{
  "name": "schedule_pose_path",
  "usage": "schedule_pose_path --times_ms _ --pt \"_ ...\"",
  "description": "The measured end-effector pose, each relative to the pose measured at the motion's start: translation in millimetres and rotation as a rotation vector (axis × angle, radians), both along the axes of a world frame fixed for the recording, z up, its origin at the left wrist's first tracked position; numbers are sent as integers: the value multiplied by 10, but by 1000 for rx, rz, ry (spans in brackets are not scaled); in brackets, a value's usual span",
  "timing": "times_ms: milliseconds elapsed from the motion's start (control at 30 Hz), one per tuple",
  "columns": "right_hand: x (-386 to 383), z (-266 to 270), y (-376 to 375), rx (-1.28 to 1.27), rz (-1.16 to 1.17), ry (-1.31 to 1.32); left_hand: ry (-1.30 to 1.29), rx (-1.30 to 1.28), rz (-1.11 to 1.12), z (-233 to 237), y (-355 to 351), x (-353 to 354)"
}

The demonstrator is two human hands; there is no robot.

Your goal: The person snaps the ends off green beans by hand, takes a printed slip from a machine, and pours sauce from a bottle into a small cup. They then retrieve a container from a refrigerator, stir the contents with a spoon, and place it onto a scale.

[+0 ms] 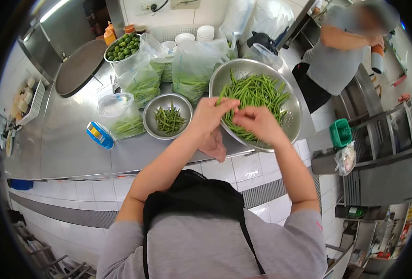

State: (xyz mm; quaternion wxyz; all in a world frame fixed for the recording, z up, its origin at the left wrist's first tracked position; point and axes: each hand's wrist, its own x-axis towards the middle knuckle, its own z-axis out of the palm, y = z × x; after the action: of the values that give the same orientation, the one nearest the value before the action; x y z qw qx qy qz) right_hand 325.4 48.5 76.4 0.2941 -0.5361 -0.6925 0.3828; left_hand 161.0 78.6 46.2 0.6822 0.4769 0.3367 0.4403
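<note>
Over the near left rim of a large steel colander [295, 122], both hands are close together. The colander holds a heap of green beans [257, 93]. My left hand [214, 111] is closed in a pinch on a green bean [220, 98], whose tip shows above the fingers. My right hand [258, 122] is closed beside it, thumb and fingers pressed together; what they hold, if anything, is hidden. Below my left wrist is a pinkish, crumpled-looking shape [214, 146] that I cannot make out. To the left, a smaller steel bowl [148, 122] contains short bean pieces [169, 118].
Clear plastic bags of greens [189, 74] stand behind the bowl, near a bowl of green fruit [123, 46]. A blue container [100, 135] lies on the steel counter [75, 149]. A person [331, 51] holding an orange-and-grey cylinder stands at the far right.
</note>
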Motion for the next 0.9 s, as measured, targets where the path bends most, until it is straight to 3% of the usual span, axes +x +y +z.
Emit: schedule_pose_path --times_ms 33,100,167,200,267,433,500,533,767,833,867,900 --pt "2 53 107 -60 -53 -25 12 -10 -15 50 -13 -30" --pt "285 -336 460 55 -61 -100 -133 -200 9 109 23 -115" --pt "484 -709 684 75 250 -518 -41 -162 22 124 45 -169" --pt "492 -782 707 74 252 -518 -54 -140 -2 92 64 -199" --pt "467 -874 719 -14 456 -966 -65 -129 -21 24 84 -241" --pt "521 -524 736 -40 180 -715 -206 -170 48 -79 102 -290" --pt "525 -401 733 -76 -55 -429 -192 -142 55 -34 98 -267" --pt "536 -400 757 98 -27 -446 -175 -115 59 -21 93 -254" --pt "551 -325 741 139 -36 -317 -163 -121 -5 -6 99 -233" --pt "560 -237 718 136 -75 -92 -176 -146 32 -10 97 -222" --pt "534 -103 679 77 -86 -124 -176 -151 30 28 84 -205" --pt "514 -35 644 74 -88 -123 -75 -123 26 97 73 -187"
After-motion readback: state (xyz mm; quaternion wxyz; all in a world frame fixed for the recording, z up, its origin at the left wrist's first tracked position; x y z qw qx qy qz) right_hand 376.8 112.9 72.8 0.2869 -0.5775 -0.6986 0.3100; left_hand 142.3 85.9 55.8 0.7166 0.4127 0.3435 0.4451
